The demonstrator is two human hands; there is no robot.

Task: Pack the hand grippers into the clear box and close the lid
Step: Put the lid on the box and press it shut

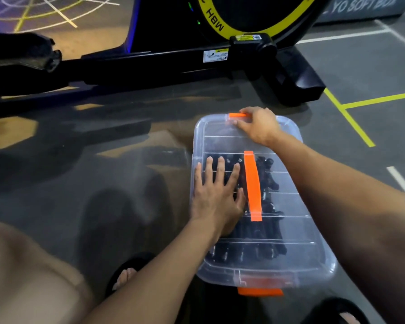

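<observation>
hands closed a clear box (313, 251) of black hand grippers (264, 232) on the gym floor.
left hand (216, 195) pressed flat, fingers spread, on the lid (288, 202); right hand (258, 126) pinched the far orange latch (237, 115).

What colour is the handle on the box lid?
Bright orange; the handle on the lid shows best in the head view.

We see clear plastic box (318, 260) on grey floor (103, 183) | black spring hand grippers (262, 232) inside | ribbed clear lid (288, 206) on top | black exercise machine (173, 59) behind
</observation>
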